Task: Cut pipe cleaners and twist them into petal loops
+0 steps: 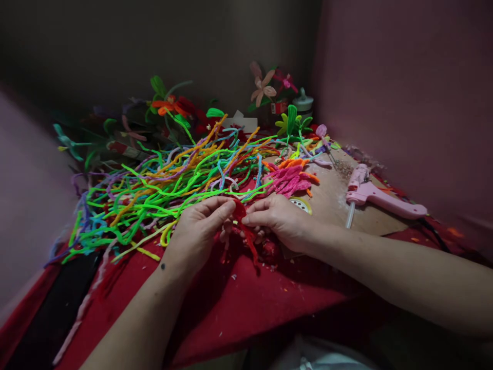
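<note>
Between my two hands is a bent red pipe cleaner (239, 210), with its loose ends hanging down over the red cloth. My left hand (202, 226) pinches it from the left between thumb and forefinger. From the other side my right hand (275, 218) grips it too, fingertips close to the left ones. Just beyond the hands spreads a big tangled heap of pipe cleaners (169, 180) in green, orange, purple and blue. A bundle of pink pipe cleaners (288, 180) lies behind my right hand, partly over a yellow-rimmed round disc (300, 205) with holes.
A pink glue gun (373, 195) rests on a brown board (331, 190) at the right. Pipe-cleaner flowers (262, 87) stand at the back, near a lidded grey jar (303, 103). The table's red cloth (239, 313) carries small scraps. Walls close in on both sides.
</note>
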Motion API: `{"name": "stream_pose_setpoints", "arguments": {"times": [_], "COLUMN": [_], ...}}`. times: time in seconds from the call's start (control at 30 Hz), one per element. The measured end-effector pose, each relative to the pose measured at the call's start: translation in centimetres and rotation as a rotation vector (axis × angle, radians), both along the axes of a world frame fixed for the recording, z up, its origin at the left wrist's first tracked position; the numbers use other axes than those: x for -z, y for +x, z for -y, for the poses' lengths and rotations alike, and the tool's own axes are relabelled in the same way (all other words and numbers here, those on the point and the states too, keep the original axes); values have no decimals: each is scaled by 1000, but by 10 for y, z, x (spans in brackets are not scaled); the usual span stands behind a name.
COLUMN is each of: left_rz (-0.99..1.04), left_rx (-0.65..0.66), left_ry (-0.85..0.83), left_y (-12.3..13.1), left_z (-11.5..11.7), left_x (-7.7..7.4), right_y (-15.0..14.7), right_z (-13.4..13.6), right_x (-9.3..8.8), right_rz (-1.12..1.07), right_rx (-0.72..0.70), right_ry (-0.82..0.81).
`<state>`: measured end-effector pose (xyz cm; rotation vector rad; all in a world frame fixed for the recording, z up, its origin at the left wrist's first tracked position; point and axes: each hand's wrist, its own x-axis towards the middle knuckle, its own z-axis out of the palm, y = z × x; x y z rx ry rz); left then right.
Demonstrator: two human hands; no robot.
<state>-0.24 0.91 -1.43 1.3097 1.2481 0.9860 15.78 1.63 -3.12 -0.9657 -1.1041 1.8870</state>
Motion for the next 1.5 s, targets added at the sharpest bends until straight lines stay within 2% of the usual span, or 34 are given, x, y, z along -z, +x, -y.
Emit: {"name": "stream_pose_setpoints", "arguments": {"times": [0.33, 0.57, 0.8, 1.1, 1.5], "left_rz": [50, 32, 79, 71, 90], "left_rx": [-15, -4, 6, 9, 2], "left_ry": [-99, -188, -248, -216, -228], "left_y": [9, 11, 13, 14, 17], "left_z": [2, 6, 5, 8, 9], "left_x": [0, -1, 1, -5, -3], "right_y": [-1, -1, -2, -1, -2], "right_z": [-1, 3, 6, 7, 10], "right_x": [2, 6, 9, 8, 6], "right_rz": [170, 413, 526, 491, 558], "right_rx": [105, 181, 234, 254, 260], "right_ry": [156, 497, 689, 674, 753]}}
